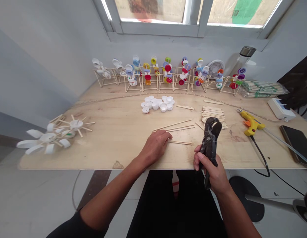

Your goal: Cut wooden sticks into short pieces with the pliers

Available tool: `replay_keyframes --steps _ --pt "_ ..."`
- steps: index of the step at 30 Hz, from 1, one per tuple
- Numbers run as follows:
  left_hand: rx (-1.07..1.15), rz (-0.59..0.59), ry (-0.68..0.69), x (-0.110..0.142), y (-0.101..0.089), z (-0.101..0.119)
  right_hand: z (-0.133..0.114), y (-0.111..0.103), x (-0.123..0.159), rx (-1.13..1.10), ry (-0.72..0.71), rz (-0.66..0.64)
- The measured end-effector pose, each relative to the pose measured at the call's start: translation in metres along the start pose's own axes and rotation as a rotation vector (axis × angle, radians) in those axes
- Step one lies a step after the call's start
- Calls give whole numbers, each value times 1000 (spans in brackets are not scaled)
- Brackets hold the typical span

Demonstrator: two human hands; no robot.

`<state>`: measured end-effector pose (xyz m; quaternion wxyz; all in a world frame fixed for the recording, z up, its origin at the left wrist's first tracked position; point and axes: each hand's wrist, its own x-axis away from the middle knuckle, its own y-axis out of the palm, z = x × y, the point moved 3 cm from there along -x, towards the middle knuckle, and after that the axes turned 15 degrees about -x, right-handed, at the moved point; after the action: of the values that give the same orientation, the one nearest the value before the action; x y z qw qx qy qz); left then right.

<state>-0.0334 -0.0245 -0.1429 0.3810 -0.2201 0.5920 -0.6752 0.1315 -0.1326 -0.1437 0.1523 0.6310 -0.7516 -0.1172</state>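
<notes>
**Sticks [183, 143] under one hand, cutter [211, 144] in the other**

On the broad, pale wooden tabletop [106, 132], the step in hand looks like setting out sticks for trimming; the next move seems to call for evening their ends and steadying them for the blade. The right hand [214, 168] has its fingers wrapped around the handles of the cutter, dark and scuffed, its hooked head parted from the blade. The left hand [155, 145] rests on the wood, fingers bunched together over the sticks' left ends; whether they pinch, I cannot tell. Beyond the cutter lies a ridged stick stack [210, 113]; left of that, a cluster of smooth, shallow white caps [155, 104]. Slimmest are the straight loose sticks [173, 125] just beyond the left hand.
</notes>
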Motion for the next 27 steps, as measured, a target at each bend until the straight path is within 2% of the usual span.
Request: replay_keyframes --steps 7,11,15,22,27 --pt "-3 7 7 0 -1 -1 1 -1 -1 -5 5 3" --pt "-49 65 12 2 -5 3 2 -1 -1 -5 -5 -1" --pt "-203 87 140 -1 -6 19 1 0 0 -8 -6 1" --pt "-548 34 411 -9 -4 44 0 0 -1 -13 -16 -20" --pt "-623 -8 487 -13 -3 54 -3 2 -2 13 -32 -24"
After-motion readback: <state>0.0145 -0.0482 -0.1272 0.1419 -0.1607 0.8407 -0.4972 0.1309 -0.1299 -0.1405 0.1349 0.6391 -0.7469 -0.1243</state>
